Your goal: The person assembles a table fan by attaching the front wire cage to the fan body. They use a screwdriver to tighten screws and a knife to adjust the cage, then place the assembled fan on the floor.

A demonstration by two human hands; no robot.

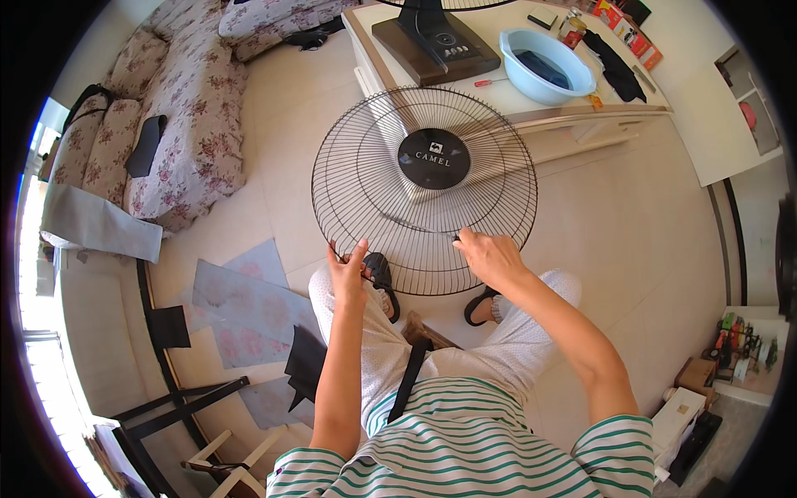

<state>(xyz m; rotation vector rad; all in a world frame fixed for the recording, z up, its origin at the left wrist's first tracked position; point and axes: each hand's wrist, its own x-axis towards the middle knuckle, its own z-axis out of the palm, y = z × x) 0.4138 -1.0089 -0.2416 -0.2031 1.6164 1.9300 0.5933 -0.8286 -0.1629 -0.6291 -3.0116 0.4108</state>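
Observation:
A round black wire fan guard (369, 145) with a dark centre disc is held up in front of me, above the floor and my knees. My left hand (347, 270) grips its near left rim, thumb on top and fingers around the edge. Against the near right wires, my right hand (494, 256) is closed in a pinch. A small dark bit shows at its fingertips, too little to name. Beyond the guard, a dark fan base (436, 50) with several buttons stands on the table.
The cream table (531, 112) also bears a light blue basin (548, 66) with dark cloth in it, a red-handled screwdriver (488, 82), jars and black cloth. A flowered sofa (187, 124) stands left. Grey sheets (249, 303) lie on the floor by my left leg.

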